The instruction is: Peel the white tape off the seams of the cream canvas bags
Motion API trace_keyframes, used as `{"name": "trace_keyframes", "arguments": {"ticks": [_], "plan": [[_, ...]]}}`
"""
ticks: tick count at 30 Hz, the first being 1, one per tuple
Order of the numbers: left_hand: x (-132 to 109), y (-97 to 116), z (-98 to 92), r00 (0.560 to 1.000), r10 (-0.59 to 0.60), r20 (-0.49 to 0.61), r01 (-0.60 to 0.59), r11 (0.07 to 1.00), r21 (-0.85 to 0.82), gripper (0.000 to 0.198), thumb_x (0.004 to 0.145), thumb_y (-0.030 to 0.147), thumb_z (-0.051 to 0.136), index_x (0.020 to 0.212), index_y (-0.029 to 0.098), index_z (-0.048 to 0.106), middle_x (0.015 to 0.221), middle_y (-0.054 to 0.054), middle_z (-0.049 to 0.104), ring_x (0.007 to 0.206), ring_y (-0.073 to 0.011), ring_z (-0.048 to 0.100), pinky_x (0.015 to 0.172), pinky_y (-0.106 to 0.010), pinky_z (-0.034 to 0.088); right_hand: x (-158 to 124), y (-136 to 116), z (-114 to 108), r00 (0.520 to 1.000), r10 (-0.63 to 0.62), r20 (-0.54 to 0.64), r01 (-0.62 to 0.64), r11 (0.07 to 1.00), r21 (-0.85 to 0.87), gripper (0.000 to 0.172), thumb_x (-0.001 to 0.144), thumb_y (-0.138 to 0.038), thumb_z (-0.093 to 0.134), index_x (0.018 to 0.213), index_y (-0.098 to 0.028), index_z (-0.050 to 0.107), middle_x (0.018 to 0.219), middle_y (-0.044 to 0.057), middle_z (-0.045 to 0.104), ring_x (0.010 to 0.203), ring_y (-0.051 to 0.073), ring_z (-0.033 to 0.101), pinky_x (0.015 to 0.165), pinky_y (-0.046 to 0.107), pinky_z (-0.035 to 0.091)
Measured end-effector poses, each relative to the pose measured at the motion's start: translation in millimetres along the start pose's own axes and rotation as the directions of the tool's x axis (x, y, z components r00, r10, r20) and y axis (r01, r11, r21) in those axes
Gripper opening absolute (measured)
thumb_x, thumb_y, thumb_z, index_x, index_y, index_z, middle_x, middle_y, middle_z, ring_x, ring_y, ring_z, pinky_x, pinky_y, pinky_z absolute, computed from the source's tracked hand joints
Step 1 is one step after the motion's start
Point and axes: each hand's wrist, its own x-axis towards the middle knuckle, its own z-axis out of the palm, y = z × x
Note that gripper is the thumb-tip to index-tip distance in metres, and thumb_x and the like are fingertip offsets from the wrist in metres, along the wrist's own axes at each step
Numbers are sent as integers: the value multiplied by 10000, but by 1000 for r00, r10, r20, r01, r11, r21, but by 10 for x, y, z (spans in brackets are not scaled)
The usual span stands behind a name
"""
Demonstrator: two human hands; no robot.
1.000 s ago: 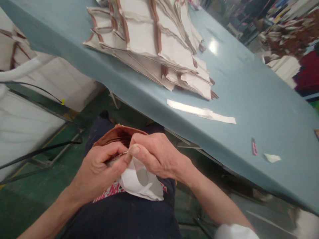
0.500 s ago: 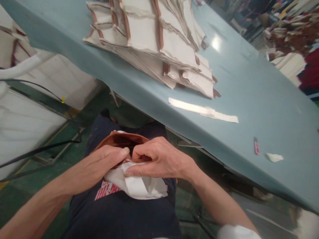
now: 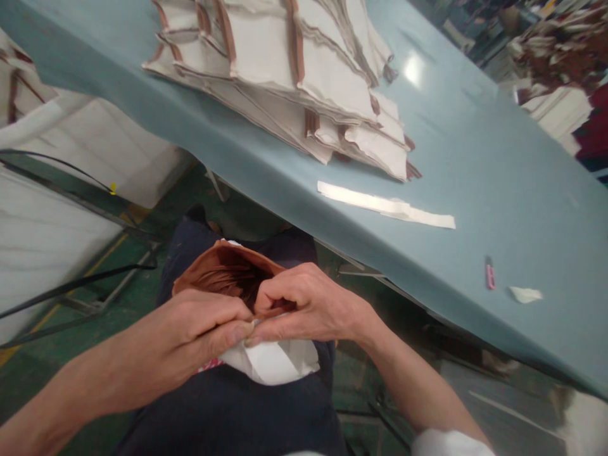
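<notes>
At my lap is a cloth piece shaped like an open bag point(image 3: 228, 263), brown inside with folds. White cloth point(image 3: 280, 364) hangs from its near edge, and a bit of red print shows beside it. My left hand point(image 3: 209, 332) pinches this edge between thumb and fingers. Close against it, my right hand point(image 3: 304, 304) grips the same edge, thumb below and bent fingers above. The fingertips of both hands nearly meet. What lies right between them is mostly hidden.
A blue-green table point(image 3: 456, 171) slants across the view. On it lie stacked cream cloth pieces with brown edging point(image 3: 266, 57), a cream strip point(image 3: 384, 206), a small pink-handled cutter point(image 3: 490, 275) and a cloth scrap point(image 3: 525, 294). A metal frame point(image 3: 114, 288) stands at left.
My left hand has turned over and closed its thumb and fingers on the edge near my right fingertips. The brown opening gapes wider. My right hand has hardly moved.
</notes>
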Motion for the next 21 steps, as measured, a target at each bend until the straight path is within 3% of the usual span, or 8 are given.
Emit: {"name": "trace_keyframes", "arguments": {"ticks": [5, 8, 12, 14, 17, 21], "plan": [[-26, 5, 104, 993, 72, -93, -62, 993, 99, 362, 1055, 181, 545, 704, 245, 607, 588, 71, 624, 511, -116, 542, 550, -257, 362, -34, -53, -35, 999, -51, -1, 51, 996, -70, 477, 1096, -614, 708, 843, -221, 617, 744, -64, 584, 660, 107, 515, 655, 274, 327], [-40, -2, 179, 976, 132, -174, -100, 979, 180, 317, 1032, 137, 555, 738, 244, 605, 629, 69, 629, 531, -116, 529, 575, -276, 359, -40, -175, -42, 996, -82, -22, 77, 982, -173, 410, 1187, -447, 521, 840, -237, 581, 816, 0, 671, 754, 161, 611, 725, 310, 395], [-23, 0, 221, 957, 179, -227, -131, 968, 212, 303, 1048, 148, 560, 761, 240, 591, 656, 67, 621, 545, -110, 528, 580, -285, 349, -12, -302, 9, 992, -47, -117, 17, 970, -244, 397, 1165, -340, 422, 775, -268, 404, 721, 14, 572, 684, 205, 521, 698, 384, 344], [-1, 18, 214, 958, 163, -235, -116, 972, 203, 319, 1036, 144, 564, 730, 235, 568, 630, 73, 600, 523, -100, 500, 557, -283, 330, 2, -294, 41, 993, 4, -121, -26, 984, -178, 418, 1166, -367, 443, 767, -262, 378, 693, -4, 514, 648, 187, 456, 674, 385, 310], [10, 44, 183, 972, 137, -190, -111, 983, 143, 348, 1025, 140, 542, 689, 229, 540, 574, 89, 542, 486, -84, 465, 517, -264, 306, 8, -206, 76, 999, 40, -31, -40, 999, 6, 496, 1161, -468, 531, 737, -248, 397, 660, -40, 436, 616, 139, 399, 641, 345, 293], [-60, 13, 126, 993, 34, -114, -36, 999, -16, 400, 1059, 241, 523, 661, 233, 552, 572, 71, 584, 514, -108, 552, 517, -225, 400, 2, -86, 109, 998, 53, 40, -60, 973, 223, 557, 1127, -561, 631, 714, -230, 454, 641, -72, 363, 615, 104, 347, 601, 292, 276]]}}
